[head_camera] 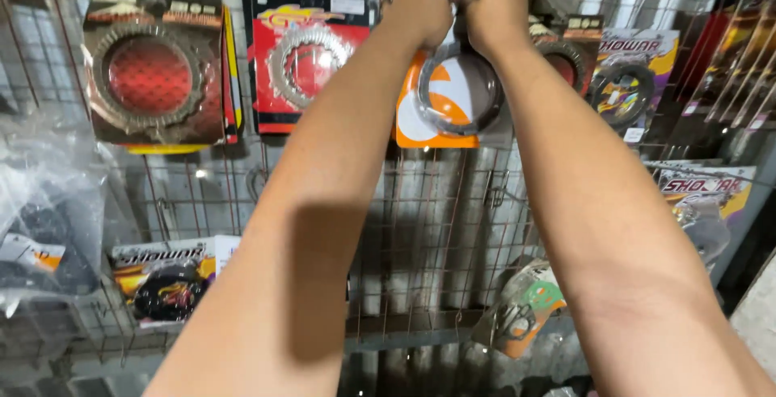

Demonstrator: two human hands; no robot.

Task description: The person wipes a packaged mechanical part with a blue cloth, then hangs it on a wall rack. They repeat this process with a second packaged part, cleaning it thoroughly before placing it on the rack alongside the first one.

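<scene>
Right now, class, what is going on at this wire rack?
A person reaches up with both arms to a wire rack hung with packaged rings. The left hand and right hand meet at the top of an orange and white packet with a metal ring inside, gripping it near its hook. Beside it hang a red packet and a brown packet, untouched.

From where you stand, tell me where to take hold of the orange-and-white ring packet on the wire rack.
Grip the orange-and-white ring packet by its top edge, coming from the front with both hands, as the left hand and right hand do now. It hangs flat against the wire rack, and the bulky ring fills its middle, so only the margins pinch easily.
</scene>
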